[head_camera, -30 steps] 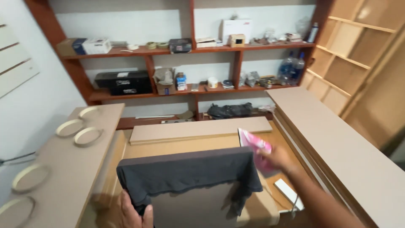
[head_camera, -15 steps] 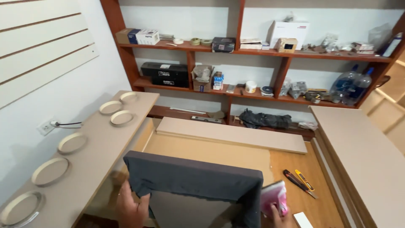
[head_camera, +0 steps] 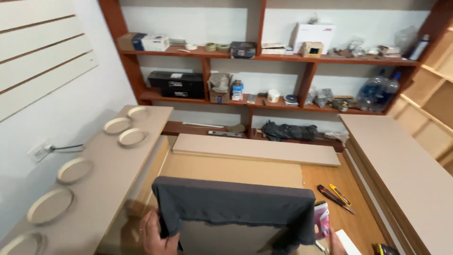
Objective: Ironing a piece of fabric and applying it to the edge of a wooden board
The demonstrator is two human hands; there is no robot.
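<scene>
A board draped with a dark grey cloth (head_camera: 236, 205) stands upright in front of me at the bottom centre. My left hand (head_camera: 158, 236) grips its left edge, fingers wrapped over the cloth. My right hand (head_camera: 331, 242) shows only partly at the bottom edge, beside the board's right side. It holds a pink packet (head_camera: 322, 218) that sticks up next to the cloth's right corner.
Two utility knives (head_camera: 336, 196) lie on the wooden floor at right, and a white sheet (head_camera: 350, 242) sits near my right hand. A long beige panel (head_camera: 255, 148) lies ahead. The left counter (head_camera: 113, 174) carries several round rings. Stacked panels (head_camera: 401, 170) line the right, with cluttered shelves (head_camera: 264, 54) behind.
My right hand has come down with the pink packet from beside the board's top right to its lower right edge. My left hand keeps its grip. The view swung left, then recentred.
</scene>
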